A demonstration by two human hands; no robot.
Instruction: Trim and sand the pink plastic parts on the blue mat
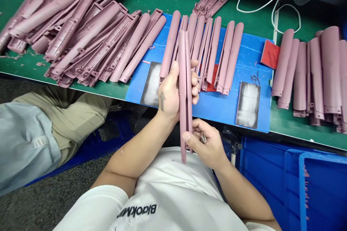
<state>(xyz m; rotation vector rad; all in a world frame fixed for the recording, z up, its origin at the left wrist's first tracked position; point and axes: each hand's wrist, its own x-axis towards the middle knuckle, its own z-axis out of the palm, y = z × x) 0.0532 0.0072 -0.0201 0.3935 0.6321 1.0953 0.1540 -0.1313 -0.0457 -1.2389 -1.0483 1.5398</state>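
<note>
Two grips [169, 95] [206, 146], closed around pink plastic shell [183, 79]

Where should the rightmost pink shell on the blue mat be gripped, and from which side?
Around the middle of the pink shell, from the right: its long rounded body suits a wrapping hold, the blue mat lies open there, and another shell crowds its left.

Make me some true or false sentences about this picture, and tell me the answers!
1. The left hand and right hand both hold a long pink plastic part. True.
2. The pink parts on the blue mat lie in a messy heap. False: they lie side by side in a row.
3. A white cable lies on the green workbench. True.
4. The blue crate sits on top of the workbench. False: it sits below the workbench edge.
</note>
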